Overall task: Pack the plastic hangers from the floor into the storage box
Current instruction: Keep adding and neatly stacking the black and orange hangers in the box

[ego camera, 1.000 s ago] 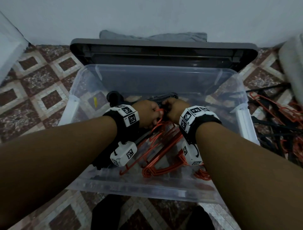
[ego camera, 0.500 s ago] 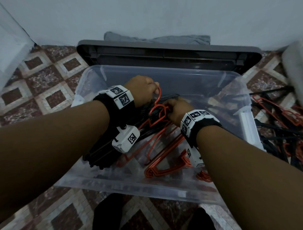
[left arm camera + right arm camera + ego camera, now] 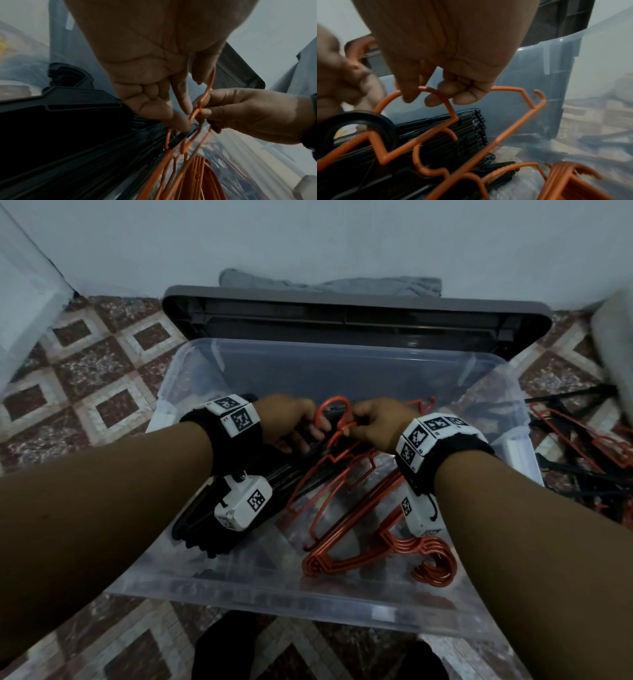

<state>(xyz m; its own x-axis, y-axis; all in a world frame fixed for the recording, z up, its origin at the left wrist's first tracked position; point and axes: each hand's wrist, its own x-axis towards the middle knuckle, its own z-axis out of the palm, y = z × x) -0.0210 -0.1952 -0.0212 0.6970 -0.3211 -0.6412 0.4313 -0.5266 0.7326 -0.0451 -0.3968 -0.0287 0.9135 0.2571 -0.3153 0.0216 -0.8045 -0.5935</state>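
Both hands over storage box (image 3: 342,604).
Right hand (image 3: 376,422) grip pinches orange hanger (image 3: 337,419) hook; left hand (image 3: 291,422) fingers curl round it.

The hangers (image 3: 346,481) I pinched were orange-red, beside a black stack (image 3: 219,529). The box (image 3: 308,594) was clear, its lid (image 3: 356,313) dark grey. The floor (image 3: 85,364) showed maroon-and-cream diamond tiles; my wristbands (image 3: 236,417) wore black-and-white square markers.
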